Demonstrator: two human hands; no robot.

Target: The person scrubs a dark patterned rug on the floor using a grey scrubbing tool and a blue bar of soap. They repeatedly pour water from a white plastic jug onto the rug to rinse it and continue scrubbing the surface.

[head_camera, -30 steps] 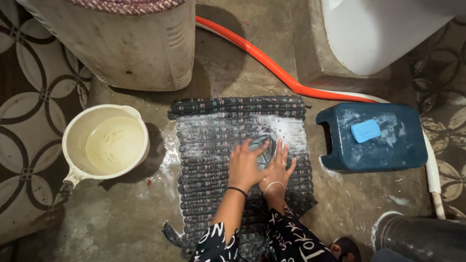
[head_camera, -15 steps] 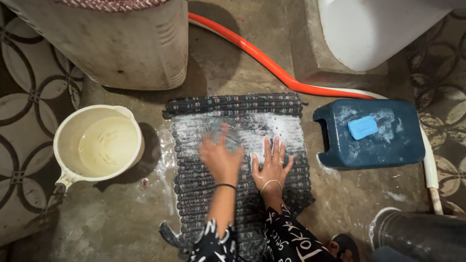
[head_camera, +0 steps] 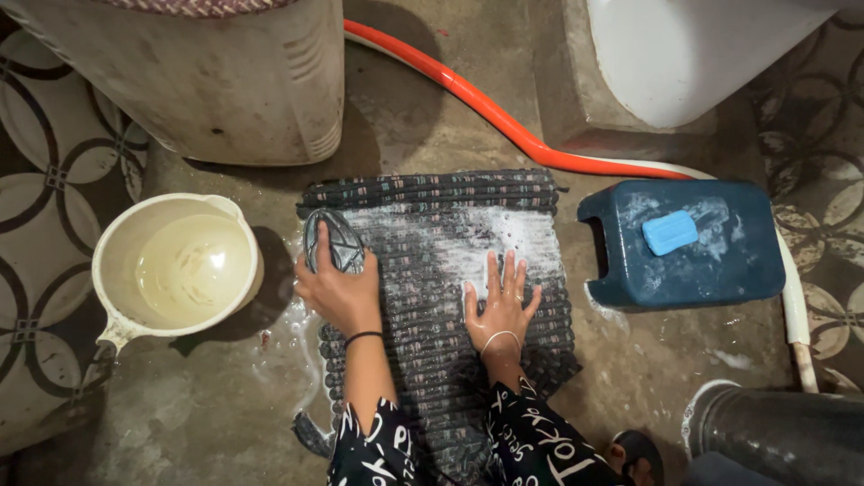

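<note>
1. The left hand [head_camera: 337, 292] now holds the dark oval scrub brush [head_camera: 333, 241] at the upper left corner of the striped woven mat [head_camera: 441, 333]; half a second ago it was blurred nearer the middle of the mat
2. The right hand [head_camera: 499, 301] stays flat with spread fingers on the soapy part of the mat, as before
3. The hands are now well apart; one second ago they were together
4. The cream dipper [head_camera: 175, 270] with water stands just left of the mat, and the blue soap bar [head_camera: 670, 232] lies on the dark blue stool [head_camera: 711, 270] to the right

Black white-lettered sleeves [head_camera: 540, 445], wrist bangles [head_camera: 501, 337]
</note>
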